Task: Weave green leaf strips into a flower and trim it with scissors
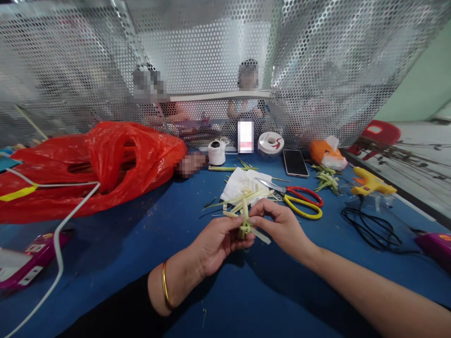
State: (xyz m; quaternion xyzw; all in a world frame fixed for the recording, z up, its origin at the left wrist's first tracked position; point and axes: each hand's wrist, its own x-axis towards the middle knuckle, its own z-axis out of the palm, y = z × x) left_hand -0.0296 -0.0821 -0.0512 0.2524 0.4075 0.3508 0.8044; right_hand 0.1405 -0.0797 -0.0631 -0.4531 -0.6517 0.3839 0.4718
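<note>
Between my two hands is a small piece woven from pale green plant strips [244,228], with loose strip ends sticking out. My left hand [220,241] pinches it between thumb and fingers from the left. From the right, my right hand [273,220] has thumb and forefinger pressed together at its edge, closed on a strip. Just beyond my fingers, more cut strips [252,196] lie on a white tissue [235,184]. Scissors [299,197] with one red and one yellow handle rest beside the tissue, blades toward the strips.
A red plastic bag [141,145] fills the left side. A thread spool [216,152], a ribbon roll [270,143] and a phone [296,163] stand or lie at the back. A yellow glue gun [373,182] with black cable, an orange tissue pack [327,152] and a purple power strip [435,246] are right.
</note>
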